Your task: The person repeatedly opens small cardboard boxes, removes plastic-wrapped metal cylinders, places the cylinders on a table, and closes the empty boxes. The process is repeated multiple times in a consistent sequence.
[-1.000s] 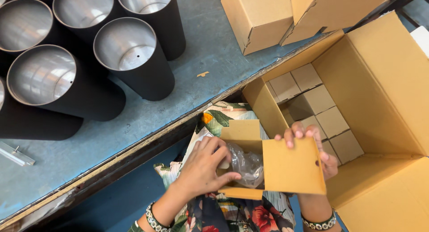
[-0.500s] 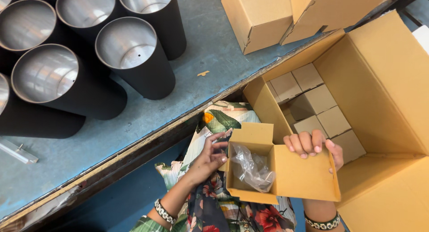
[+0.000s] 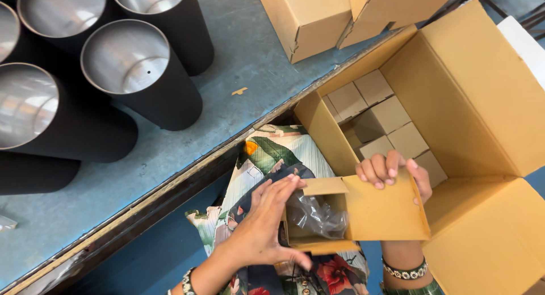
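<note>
**Inspector:** Corrugated brown cardboard makes up the largest item: one open shipping carton [image 3: 482, 130] at right, flaps spread. Contents?

**Assistant:** Small closed cardboard boxes [image 3: 392, 116], packed side by side on its floor. Seven tops show; any beyond that I cannot tell.

**Inspector:** The bench?

**Assistant:** One blue-grey worktable [image 3: 244, 62] along the upper left. On it stand black cylinders with silvery metal insides [image 3: 139, 73], open ends up. Five are in view, some cut off by the frame edge. Two further closed cardboard boxes [image 3: 309, 19] sit at the table's far edge, touching each other.

**Inspector:** The item in hand?

**Assistant:** One small open cardboard box [image 3: 369, 215], held over the person's lap, just beside the carton's near wall. Its mouth faces left, one flap raised. One crumpled clear plastic bag [image 3: 315, 218] sits inside the mouth.

**Inspector:** Hands?

**Assistant:** Left hand [image 3: 264, 229]: fingers extended flat against the box's open end, thumb under its lower edge, wide open rather than clenched. Right hand [image 3: 394, 173]: fingers curled over the box's top rear edge, gripping it. One beaded bracelet [image 3: 404, 270] on that wrist.
</note>
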